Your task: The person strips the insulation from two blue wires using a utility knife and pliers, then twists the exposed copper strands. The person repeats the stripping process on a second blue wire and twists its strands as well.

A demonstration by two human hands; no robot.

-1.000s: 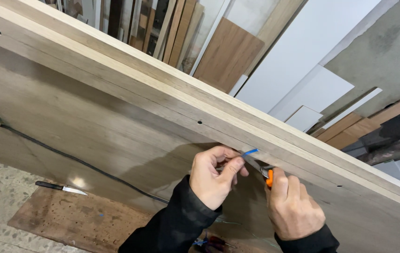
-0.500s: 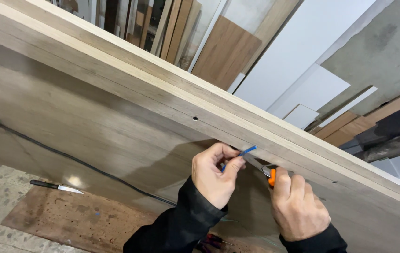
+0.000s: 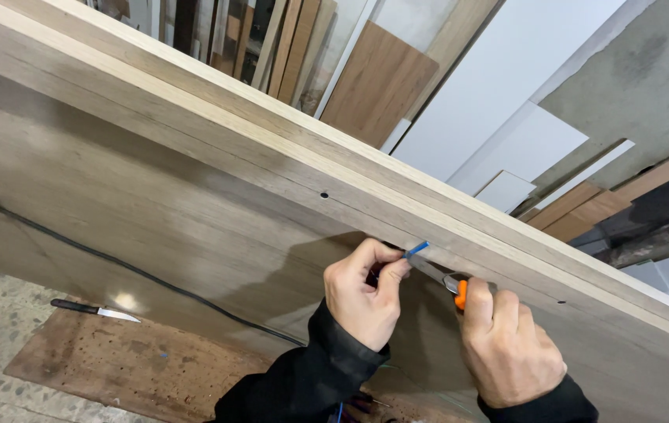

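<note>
We are pinching a thin blue strip (image 3: 416, 249) between thumb and forefinger of our left hand (image 3: 362, 291), right at the edge of the wood panel (image 3: 193, 196). Our right hand (image 3: 506, 345) is gripping an orange knife (image 3: 444, 280), fingers wrapped tight, its blade touching the strip at the panel's edge.

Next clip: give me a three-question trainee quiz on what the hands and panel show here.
1. True or false: the right hand grips an orange-handled cutter.
2. What does the left hand pinch? A) blue strip B) black cable C) knife on the floor
3. What surface does the blade point at?

Key: 1 true; 2 A; 3 the wooden panel, near its upper edge.
</note>
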